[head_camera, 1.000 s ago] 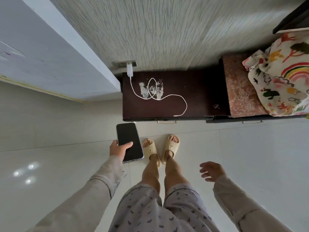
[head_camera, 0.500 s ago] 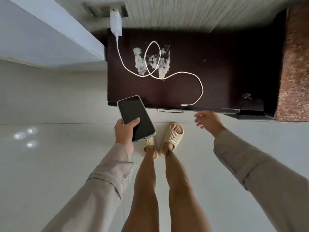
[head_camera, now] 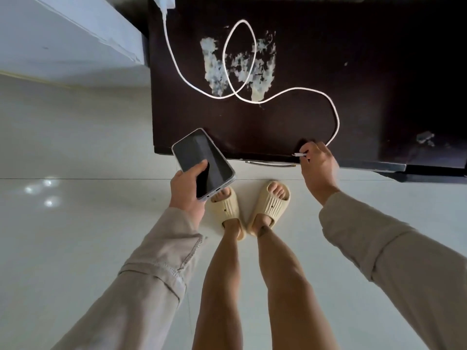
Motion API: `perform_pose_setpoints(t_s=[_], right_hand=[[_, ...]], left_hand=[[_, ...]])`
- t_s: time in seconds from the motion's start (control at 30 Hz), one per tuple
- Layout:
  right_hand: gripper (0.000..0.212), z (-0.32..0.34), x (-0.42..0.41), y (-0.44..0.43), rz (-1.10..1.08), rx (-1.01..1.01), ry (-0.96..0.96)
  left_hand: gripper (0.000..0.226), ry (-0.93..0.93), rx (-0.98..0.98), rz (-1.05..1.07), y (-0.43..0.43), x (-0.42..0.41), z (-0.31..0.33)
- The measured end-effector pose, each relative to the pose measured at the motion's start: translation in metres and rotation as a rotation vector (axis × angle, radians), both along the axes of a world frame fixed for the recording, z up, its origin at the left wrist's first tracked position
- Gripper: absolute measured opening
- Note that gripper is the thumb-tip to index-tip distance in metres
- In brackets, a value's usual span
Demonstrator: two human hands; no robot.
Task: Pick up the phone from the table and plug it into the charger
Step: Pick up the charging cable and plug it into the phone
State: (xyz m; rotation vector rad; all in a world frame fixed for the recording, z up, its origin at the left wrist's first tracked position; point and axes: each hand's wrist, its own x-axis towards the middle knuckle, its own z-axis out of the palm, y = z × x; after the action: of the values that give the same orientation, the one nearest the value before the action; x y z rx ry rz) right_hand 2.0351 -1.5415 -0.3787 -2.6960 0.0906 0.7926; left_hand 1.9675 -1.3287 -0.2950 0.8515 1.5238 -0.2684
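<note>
Head view, nearest first: two beige long sleeves (head_camera: 156, 269) reaching forward, bare legs between them, feet in cream ribbed rubber slides (head_camera: 271, 205) on pale glossy floor tiles (head_camera: 75, 223). Left hand (head_camera: 187, 190) just short of the dark brown wooden bench (head_camera: 366, 72), wrapped around the black-screened rectangular phone (head_camera: 202, 162), thumb laid across the glass, fingers curled under its back. Phone held off the bench, tilted, far corner overlapping the bench's near-left corner, near end above the left slide. Right hand (head_camera: 317, 170) at the bench's near edge, fingers (head_camera: 307, 150) pinched shut on the plug end of the white charger cable (head_camera: 252, 101), metal tip poking out toward the phone, still apart from it. Slim metal drawer handle (head_camera: 270, 163) just under that edge, below the right hand. Farther along the bench top, cable curving right, then looping once over a patch of worn pale finish (head_camera: 212, 69). Beyond that, cable running to the white charger block (head_camera: 164, 2) at the bench's far-left corner, partly cut off by the frame's top. Pale wall (head_camera: 63, 34) left of the bench.
</note>
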Motion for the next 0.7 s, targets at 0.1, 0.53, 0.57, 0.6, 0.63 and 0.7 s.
perform_pose_setpoints(t_s=[0.1,0.53,0.57,0.6,0.63,0.7], right_hand=[[0.023,0.010,0.004,-0.008,0.038,-0.025,-0.026],[0.023,0.196,0.009,0.035,-0.180,0.669,0.328],[0.025,0.204,0.006,0.039,-0.190,0.701,0.343],[0.023,0.210,0.003,0.043,-0.197,0.721,0.351],[0.022,0.214,0.000,0.046,-0.212,0.735,0.358],[0.022,0.216,-0.005,0.052,-0.250,0.754,0.375]], left_hand=[[0.019,0.014,0.019,-0.014,0.003,0.003,0.006],[0.044,-0.144,-0.208,0.345,-0.026,0.046,0.099],[0.044,-0.170,-0.217,0.368,-0.029,0.045,0.101],[0.044,-0.180,-0.207,0.379,-0.032,0.042,0.101],[0.046,-0.209,-0.227,0.462,-0.033,0.041,0.104],[0.046,-0.218,-0.173,0.424,-0.035,0.039,0.104]])
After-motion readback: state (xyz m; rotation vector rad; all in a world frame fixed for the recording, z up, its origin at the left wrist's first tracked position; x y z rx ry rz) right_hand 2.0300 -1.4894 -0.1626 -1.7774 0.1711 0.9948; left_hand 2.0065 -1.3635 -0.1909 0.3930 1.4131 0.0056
